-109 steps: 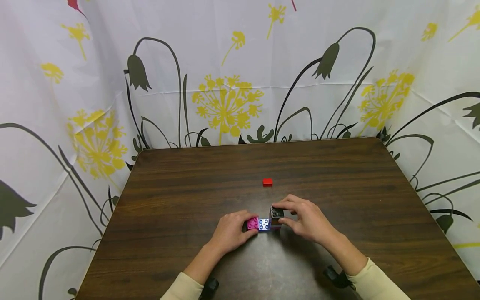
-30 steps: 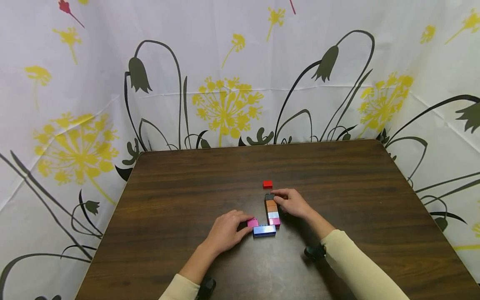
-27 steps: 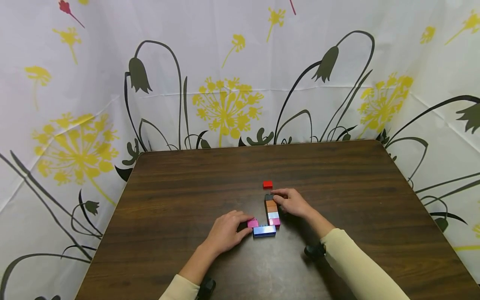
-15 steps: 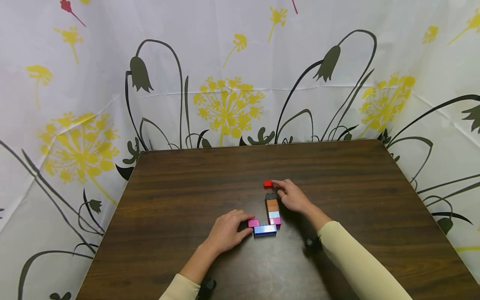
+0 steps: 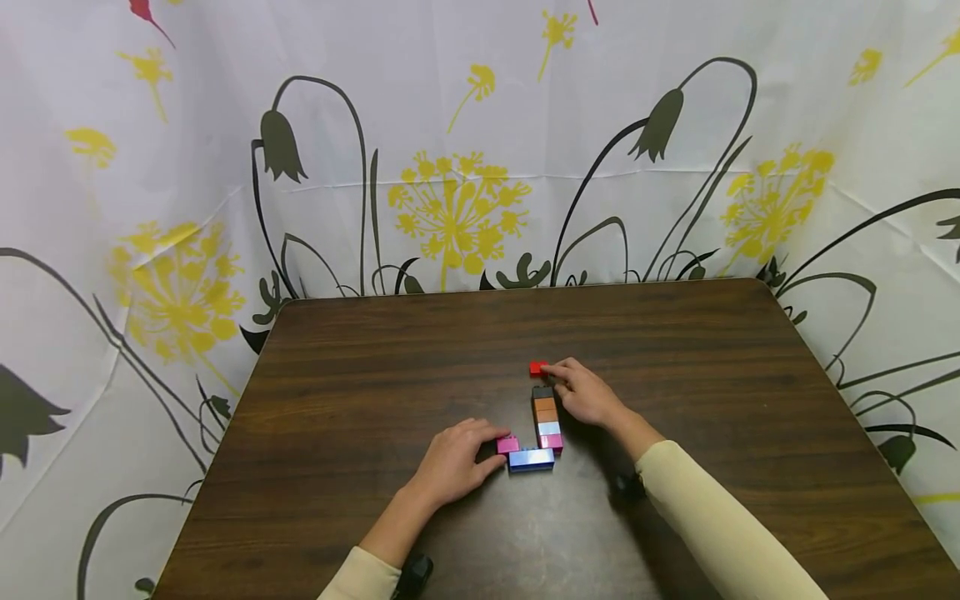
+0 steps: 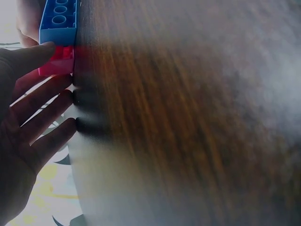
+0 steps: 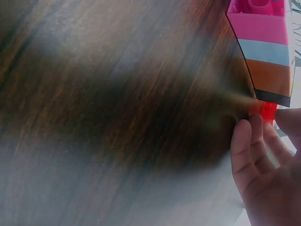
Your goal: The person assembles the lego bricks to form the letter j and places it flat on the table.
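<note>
The left hand point(image 5: 459, 462) pinches a small pink toy building brick point(image 5: 507, 445) between thumb and fingers. Against that brick lies a long blue brick point(image 5: 531, 460); its round-tubed face shows in the left wrist view. A row of joined bricks runs back from the blue one: pink point(image 5: 551, 442), light blue point(image 5: 549, 428), orange point(image 5: 546, 409), then black point(image 5: 542, 392) at the far end. Past the black end, the right hand point(image 5: 587, 394) reaches a small red brick point(image 5: 537, 367). Its index fingertip overlaps the red brick's right side, with the thumb a little nearer the person.
All the bricks lie on a dark wood-grain table point(image 5: 375, 350). A white curtain point(image 5: 585, 100) printed with flowers hangs behind the table's far edge. Black wrist cameras are strapped at both sleeves point(image 5: 705, 500).
The bricks were turned so the black end points away. The right hand let go of the black brick and moved back to the red one; the left hand keeps hold of the pink brick.
</note>
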A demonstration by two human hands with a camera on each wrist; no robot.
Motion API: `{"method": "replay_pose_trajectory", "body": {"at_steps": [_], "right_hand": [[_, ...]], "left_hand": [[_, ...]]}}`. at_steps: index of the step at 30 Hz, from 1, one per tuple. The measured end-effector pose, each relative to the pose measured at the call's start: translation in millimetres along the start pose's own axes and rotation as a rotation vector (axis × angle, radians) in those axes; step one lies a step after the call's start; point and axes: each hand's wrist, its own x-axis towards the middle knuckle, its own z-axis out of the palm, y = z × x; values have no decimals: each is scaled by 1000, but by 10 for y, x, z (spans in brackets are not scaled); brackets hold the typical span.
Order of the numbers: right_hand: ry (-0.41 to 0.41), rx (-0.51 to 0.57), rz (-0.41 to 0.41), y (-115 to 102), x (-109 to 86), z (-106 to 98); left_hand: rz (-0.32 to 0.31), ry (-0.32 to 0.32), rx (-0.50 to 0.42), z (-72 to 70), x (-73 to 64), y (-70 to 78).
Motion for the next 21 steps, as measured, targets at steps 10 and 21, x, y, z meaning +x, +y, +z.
{"method": "replay_pose_trajectory", "body": {"at_steps": [10, 21], "right_hand": [[-18, 2, 2, -9, -24, -6], [-4, 30, -4, 37, -27, 6]], "left_hand": [[-14, -15, -4, -5, -12, -3], [-20, -18, -2, 10, 5, -12]]}}
